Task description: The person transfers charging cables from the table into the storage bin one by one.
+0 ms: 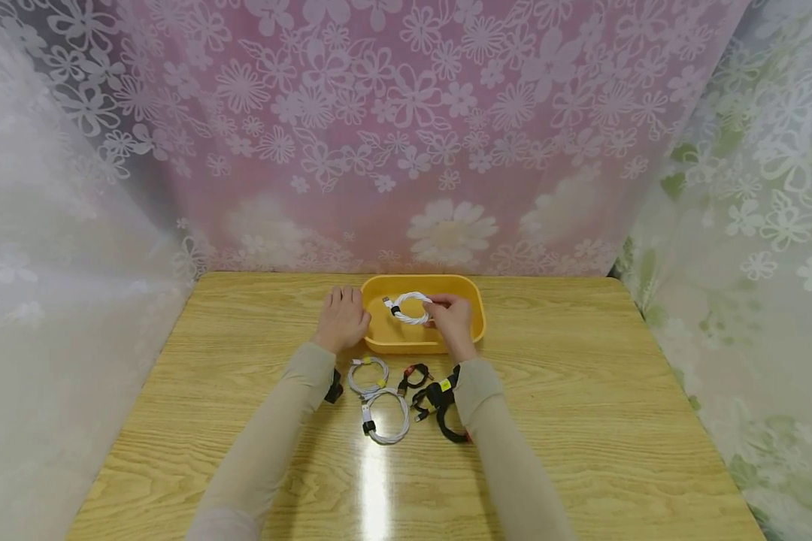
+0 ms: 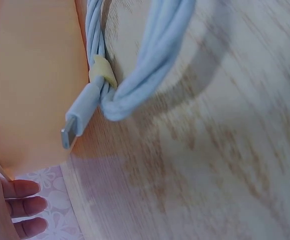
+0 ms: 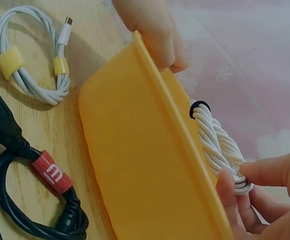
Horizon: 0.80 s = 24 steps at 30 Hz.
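Note:
My right hand [image 1: 450,323] pinches a coiled white cable [image 1: 411,309] over the inside of a yellow plastic bin [image 1: 406,349]. A black strap binds the twisted coil, and its plug points left; in the right wrist view the thumb and fingertips grip the end of the coil [image 3: 212,142]. At the bin's left side, my left hand [image 1: 341,319] holds the rim, thumb toward the inside and fingers on the outside. Three of its fingertips [image 2: 29,206] show past the bin wall [image 2: 32,85] in the left wrist view.
In front of the bin lie a grey-white cable with yellow straps [image 1: 368,376], a white cable with a black strap [image 1: 404,421], a small black cable with a red strap [image 1: 417,373] and more black cables [image 1: 440,394]. A black item [image 1: 334,387] sits by the left sleeve. Floral curtains [image 1: 413,150] surround the table.

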Tool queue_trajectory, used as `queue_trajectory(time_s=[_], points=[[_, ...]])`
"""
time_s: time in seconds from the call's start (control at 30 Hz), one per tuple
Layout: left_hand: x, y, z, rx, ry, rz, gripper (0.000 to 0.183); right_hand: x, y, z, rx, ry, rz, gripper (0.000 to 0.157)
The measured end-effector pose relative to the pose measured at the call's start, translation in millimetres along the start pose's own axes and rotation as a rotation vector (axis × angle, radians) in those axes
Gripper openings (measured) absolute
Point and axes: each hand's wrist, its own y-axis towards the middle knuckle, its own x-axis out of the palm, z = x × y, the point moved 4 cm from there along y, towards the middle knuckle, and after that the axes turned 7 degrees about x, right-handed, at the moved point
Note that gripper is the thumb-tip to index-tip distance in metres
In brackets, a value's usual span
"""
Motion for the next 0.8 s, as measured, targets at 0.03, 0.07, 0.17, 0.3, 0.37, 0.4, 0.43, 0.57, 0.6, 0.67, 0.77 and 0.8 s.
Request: queue_trajectory(time_s=[0.03,0.07,0.17,0.3,0.37,0.4,0.43,0.57,0.6,0.67,0.77,0.8], points=[[0.0,-0.1,-0.1,0.001,0.000,0.001,0.019,1.0,2,1,0.006,-0.001,-0.005,0.021],[-0.1,-0.2,-0.2,0.002,-0.001,0.003,0.019,2.1,4,1,0.011,-0.002,-0.009,0.021],[-0.1,-0.5,-0.5,0.001,-0.003,-0.004,0.019,4.3,10,4,0.035,-0.003,-0.017,0.021],[0.2,-0.6,-1.4,-0.004,-0.005,-0.010,0.019,8.0,16,8,0.074,-0.007,-0.036,0.021],[1.0,-0.4,-2.2,-0.005,-0.005,-0.009,0.019,10.6,19,11,0.094,-0.007,-0.048,0.021],[2.0,-0.4,-2.9,-0.001,-0.004,-0.002,0.019,12.0,21,12,0.103,-0.007,-0.055,0.021],[2.5,-0.3,-3.1,0.001,-0.003,0.000,0.018,13.5,22,13,0.110,-0.005,-0.061,0.021],[4.0,-0.4,-3.8,0.006,0.004,0.002,0.019,18.7,25,15,0.144,-0.002,-0.080,0.020],[4.0,-0.3,-3.7,0.004,0.004,-0.003,0.019,19.9,26,16,0.151,-0.002,-0.084,0.020],[3.4,0.3,-3.3,-0.008,0.002,-0.021,0.019,22.2,27,16,0.162,-0.004,-0.091,0.021],[2.9,0.7,-2.6,-0.018,0.001,-0.044,0.020,24.5,29,17,0.170,-0.009,-0.098,0.022],[2.4,0.8,-2.2,-0.019,0.002,-0.046,0.020,25.1,30,17,0.173,-0.014,-0.098,0.023]])
